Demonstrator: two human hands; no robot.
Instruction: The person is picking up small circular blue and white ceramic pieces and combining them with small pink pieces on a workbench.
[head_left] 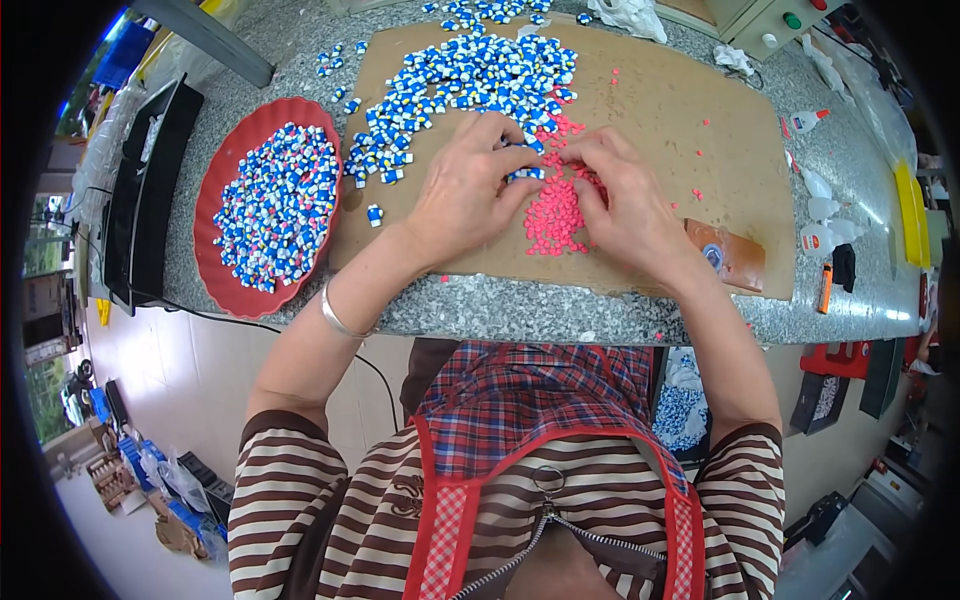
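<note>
On the cardboard sheet (680, 110), left hand (465, 190) and right hand (620, 200) together pinch one blue-and-white piece (527, 173), fingers closed, above the pink pile (553, 215).

A single head camera is looking steeply down from above the person's chest, facing forward over the counter (560, 310). It is sitting close: the striped shirt and apron are filling the lower part of the frame, and the forearms are coming in from the bottom edge towards the cardboard sheet (690, 120) in the upper middle. The fisheye lens is bending the counter's edge and darkening the corners. At the left and right rims it is catching the floor far below.
</note>
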